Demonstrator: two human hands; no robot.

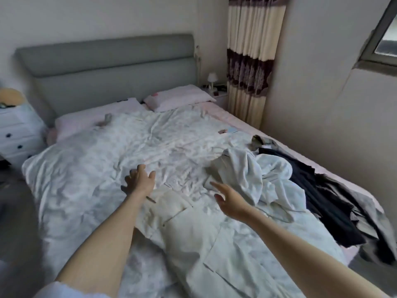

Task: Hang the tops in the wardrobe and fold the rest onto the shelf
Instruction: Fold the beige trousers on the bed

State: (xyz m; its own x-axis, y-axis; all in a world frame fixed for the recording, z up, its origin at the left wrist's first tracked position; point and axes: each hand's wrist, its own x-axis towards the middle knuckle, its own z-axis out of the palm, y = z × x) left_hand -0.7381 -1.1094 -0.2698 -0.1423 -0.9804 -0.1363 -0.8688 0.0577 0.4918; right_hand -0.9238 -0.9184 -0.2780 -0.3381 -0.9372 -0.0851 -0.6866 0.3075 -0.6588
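Two bare forearms, no watch, rings or bracelets visible. Left hand (139, 182) and right hand (231, 201) both uncovered, no gloves. Short white sleeve (71, 292) w/ slightly ragged or scalloped edge on left upper arm, at bottom-left corner of view. Right arm bare to frame edge, no sleeve seen. Nails short, polish can't tell: pic too blurry.

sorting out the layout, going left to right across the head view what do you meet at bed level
white drawers → left hand → cream trousers → right hand → pale blue garment → dark clothes
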